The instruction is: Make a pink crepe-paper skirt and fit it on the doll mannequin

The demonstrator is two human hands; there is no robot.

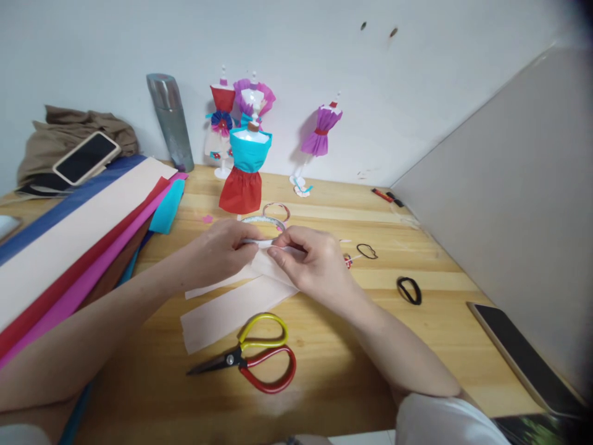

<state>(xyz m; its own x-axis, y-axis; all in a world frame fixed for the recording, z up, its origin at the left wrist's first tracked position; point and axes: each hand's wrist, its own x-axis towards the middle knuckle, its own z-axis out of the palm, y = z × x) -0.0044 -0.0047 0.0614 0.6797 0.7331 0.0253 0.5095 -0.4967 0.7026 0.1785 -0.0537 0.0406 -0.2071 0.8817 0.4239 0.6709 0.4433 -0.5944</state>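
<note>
Between the fingers (243, 252) sits a pale strip (265, 245); scissors (232, 359) lie apart.

Pretty busy light-wood table (338, 371): scissors (239, 356) lying right by a pale strip (227, 314), coloured sheets (88, 253) piled up left. Little dress forms (250, 150) and a metal bottle (170, 123) stand at the back.

Craft workspace: wooden table (338, 371), scissors (238, 357), coloured strips (88, 238), small dressed mannequins (251, 151).
</note>
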